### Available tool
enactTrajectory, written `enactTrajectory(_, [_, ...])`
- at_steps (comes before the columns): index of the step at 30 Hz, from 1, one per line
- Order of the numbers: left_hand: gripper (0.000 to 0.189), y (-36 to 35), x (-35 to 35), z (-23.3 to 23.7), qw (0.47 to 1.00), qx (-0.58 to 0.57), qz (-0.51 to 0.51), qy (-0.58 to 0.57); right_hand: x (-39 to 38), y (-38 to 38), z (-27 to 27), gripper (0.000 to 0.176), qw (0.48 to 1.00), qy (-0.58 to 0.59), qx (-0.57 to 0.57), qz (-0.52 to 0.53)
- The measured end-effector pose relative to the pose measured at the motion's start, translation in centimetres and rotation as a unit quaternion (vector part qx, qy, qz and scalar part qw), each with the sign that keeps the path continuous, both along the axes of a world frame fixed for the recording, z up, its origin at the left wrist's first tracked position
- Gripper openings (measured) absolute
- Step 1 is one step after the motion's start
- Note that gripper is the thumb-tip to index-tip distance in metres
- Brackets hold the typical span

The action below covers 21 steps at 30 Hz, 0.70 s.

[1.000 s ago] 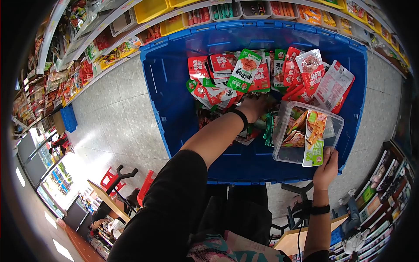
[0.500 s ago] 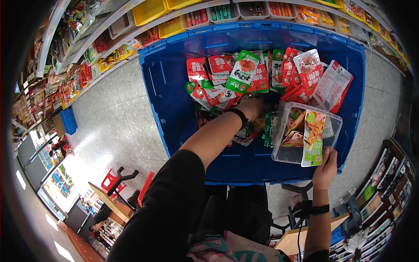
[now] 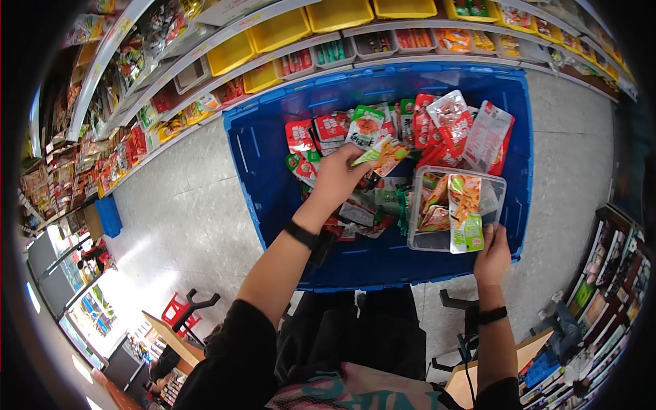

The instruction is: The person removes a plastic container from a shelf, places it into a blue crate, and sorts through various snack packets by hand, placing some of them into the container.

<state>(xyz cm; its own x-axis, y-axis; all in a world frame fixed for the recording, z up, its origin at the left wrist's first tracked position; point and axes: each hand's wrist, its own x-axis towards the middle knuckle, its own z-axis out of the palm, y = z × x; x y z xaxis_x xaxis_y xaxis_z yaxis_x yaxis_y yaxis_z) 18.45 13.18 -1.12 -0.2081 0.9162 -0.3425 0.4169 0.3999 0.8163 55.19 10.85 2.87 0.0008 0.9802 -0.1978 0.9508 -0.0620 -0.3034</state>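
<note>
My left hand [image 3: 337, 176] is closed on the edge of a small green-and-orange snack packet [image 3: 388, 158], held over the packets in the blue crate [image 3: 355, 270]. My right hand [image 3: 493, 256] grips the near right corner of a clear plastic container [image 3: 429, 240]. Inside the container lie several similar packets [image 3: 435, 219]. One green-and-orange packet [image 3: 466, 205] leans over its near rim, beside my right fingers. Behind my left hand are red pouches [image 3: 298, 137] and a green-and-white pouch [image 3: 365, 124]. More red and silver pouches [image 3: 447, 117] stand behind the container.
Shelves with yellow bins [image 3: 280, 31] and grey trays of snacks [image 3: 333, 51] run along the far side of the crate. Grey floor [image 3: 184, 205] surrounds it. A red stool [image 3: 179, 313] and a wooden table [image 3: 171, 338] are at lower left. A person [image 3: 562, 331] is at lower right.
My left hand has come up from among the packets in the crate, now with a snack packet in it. My right hand still holds the container. The whole view has shifted slightly.
</note>
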Motion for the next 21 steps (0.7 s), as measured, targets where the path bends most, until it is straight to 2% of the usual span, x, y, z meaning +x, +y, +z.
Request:
enactTrajectory(1, [0.022,0.0,-0.1,0.5,0.999,-0.009,0.022,-0.047,-0.2,0.1,0.2,0.020,1.000,0.002,-0.004,-0.004])
enactTrajectory(3, [0.020,0.1,0.2,2.4,0.997,0.019,0.046,-0.065,-0.3,0.1,0.2,0.022,1.000,0.007,-0.006,-0.011])
enactTrajectory(5, [0.021,0.5,1.1,4.3,0.994,0.062,0.039,-0.078,-0.2,0.2,0.2,0.023,1.000,0.018,-0.004,-0.012])
enactTrajectory(7, [0.027,0.9,1.9,7.1,0.986,0.074,0.054,-0.141,0.0,0.0,-0.1,0.023,1.000,0.019,0.009,-0.011])
enactTrajectory(8, [0.035,0.8,2.0,7.2,0.982,0.029,0.042,-0.180,-0.1,0.0,-0.2,0.023,1.000,0.022,0.015,-0.014])
enactTrajectory(11, [0.039,0.8,3.3,8.0,0.971,-0.012,0.016,-0.238,-0.2,0.1,0.0,0.022,0.999,0.026,0.018,-0.016])
enactTrajectory(13, [0.041,0.9,4.4,9.0,0.967,-0.010,-0.010,-0.254,-0.3,0.1,0.3,0.021,1.000,0.007,0.006,-0.011])
enactTrajectory(15, [0.045,0.8,5.7,9.2,0.965,0.039,-0.078,-0.247,-0.2,0.1,0.0,0.021,0.999,0.011,0.031,-0.006])
enactTrajectory(17, [0.051,0.5,7.4,8.7,0.961,0.030,-0.090,-0.261,-0.4,0.1,0.1,0.020,1.000,0.002,0.027,0.000])
enactTrajectory(19, [0.055,0.4,9.1,9.3,0.944,-0.058,-0.087,-0.313,-0.4,0.1,0.2,0.018,1.000,0.004,0.031,-0.003])
enactTrajectory(20, [0.060,0.2,10.2,8.7,0.932,-0.055,-0.086,-0.348,-0.3,0.0,0.1,0.017,0.999,0.007,0.035,0.002])
enactTrajectory(21, [0.058,-0.3,11.2,8.0,0.936,-0.062,-0.087,-0.335,-0.3,0.0,0.0,0.016,0.999,0.011,0.040,0.006])
